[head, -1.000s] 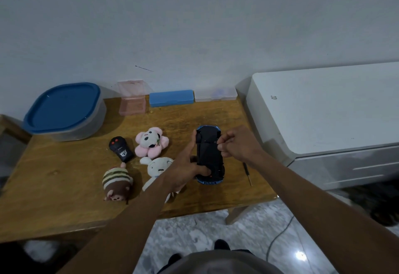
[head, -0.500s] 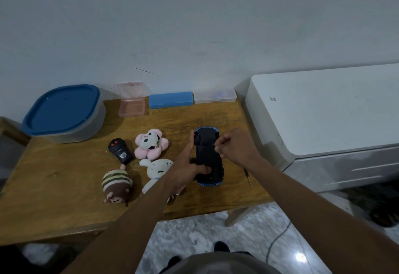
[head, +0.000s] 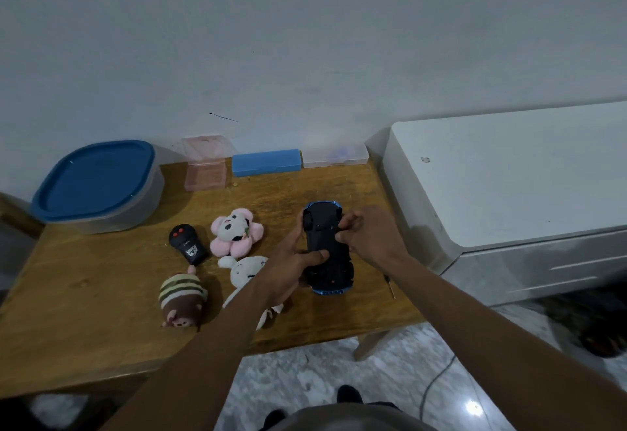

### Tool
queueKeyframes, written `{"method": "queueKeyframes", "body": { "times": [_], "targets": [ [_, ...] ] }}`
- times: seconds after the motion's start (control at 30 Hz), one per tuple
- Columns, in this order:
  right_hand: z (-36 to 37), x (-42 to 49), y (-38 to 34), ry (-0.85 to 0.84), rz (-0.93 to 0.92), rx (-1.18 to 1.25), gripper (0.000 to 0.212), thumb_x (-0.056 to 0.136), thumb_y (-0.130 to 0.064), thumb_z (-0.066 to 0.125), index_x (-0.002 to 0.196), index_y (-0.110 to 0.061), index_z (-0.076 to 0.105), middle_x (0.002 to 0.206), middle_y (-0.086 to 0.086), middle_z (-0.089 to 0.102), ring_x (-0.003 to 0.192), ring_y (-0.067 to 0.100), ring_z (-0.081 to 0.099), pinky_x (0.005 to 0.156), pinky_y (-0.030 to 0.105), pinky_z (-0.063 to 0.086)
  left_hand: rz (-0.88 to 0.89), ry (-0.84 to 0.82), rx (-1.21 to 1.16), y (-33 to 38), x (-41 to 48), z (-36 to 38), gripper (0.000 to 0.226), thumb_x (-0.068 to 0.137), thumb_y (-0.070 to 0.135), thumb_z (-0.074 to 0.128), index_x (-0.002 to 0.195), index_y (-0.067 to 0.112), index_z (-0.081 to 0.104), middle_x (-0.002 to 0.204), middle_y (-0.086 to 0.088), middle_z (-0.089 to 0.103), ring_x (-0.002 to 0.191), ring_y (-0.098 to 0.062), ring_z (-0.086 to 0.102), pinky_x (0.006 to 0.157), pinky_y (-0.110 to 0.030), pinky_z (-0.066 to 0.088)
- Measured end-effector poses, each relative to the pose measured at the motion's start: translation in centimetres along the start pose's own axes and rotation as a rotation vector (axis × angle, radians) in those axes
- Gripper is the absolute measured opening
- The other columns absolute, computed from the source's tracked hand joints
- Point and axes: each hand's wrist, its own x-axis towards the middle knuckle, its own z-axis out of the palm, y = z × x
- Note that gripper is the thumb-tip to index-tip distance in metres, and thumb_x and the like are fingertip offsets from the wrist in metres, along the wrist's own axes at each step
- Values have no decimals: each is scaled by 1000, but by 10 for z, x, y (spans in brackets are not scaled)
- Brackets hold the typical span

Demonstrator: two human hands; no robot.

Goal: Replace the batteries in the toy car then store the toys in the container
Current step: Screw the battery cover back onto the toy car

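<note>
Toy car: upside down, black underside up, near the right edge of the table. Your left hand grips its left flank, thumb across the chassis. Your right hand, fingers curled, pinches at mid-chassis; what sits between the tips is too small to tell.

Risk: any small part slipping from that pinch could roll off the right edge onto the floor.

Risk: the screwdriver lies by the front right corner, where your forearm could sweep it off.

Table: wood, against a plain wall. Plush toys and remote sit left of centre. Lidded container at the back left corner. A white cabinet stands at the right.
</note>
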Motion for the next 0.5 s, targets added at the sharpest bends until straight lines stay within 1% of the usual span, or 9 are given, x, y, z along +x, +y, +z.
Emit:
{"method": "queueKeyframes", "body": {
  "times": [0.1,0.23,0.3,0.4,0.5],
  "targets": [
    [1,1,1,18,38,40,25,72,-21,81,72,-30,58,75,-4,67,73,15,68,71,40,61,-9,16,-10,3,-1,1,79,91,-3,59,141,52,32,122,-6,69,109,-28,68,92,-56,52],
    [3,2,6,34,102,100,31,66,-21,84,76,-29,56,79,-3,68,73,16,69,68,41,61,-33,29,-24,-1,3,0,80,90,-3,60,144,49,32,126,-6,66,111,-31,66,94,-60,49],
    [4,2,10,36,139,123,34,63,-22,86,78,-29,56,80,-3,68,74,17,69,68,42,61,-51,15,-29,-2,5,-1,79,90,-3,60,146,46,32,129,-7,65,114,-32,64,96,-58,49],
    [4,3,17,29,176,151,35,62,-23,86,80,-27,56,81,-3,68,75,16,69,69,41,61,-86,-24,-50,-3,5,0,77,92,-1,58,147,46,30,130,-7,64,117,-32,62,98,-56,49],
    [-2,2,22,37,190,149,34,65,-19,85,81,-25,56,81,-2,68,74,17,69,70,41,61,-109,-19,-69,-6,9,5,73,95,3,54,146,49,30,133,-7,61,120,-34,58,97,-59,47]
  ]
}}
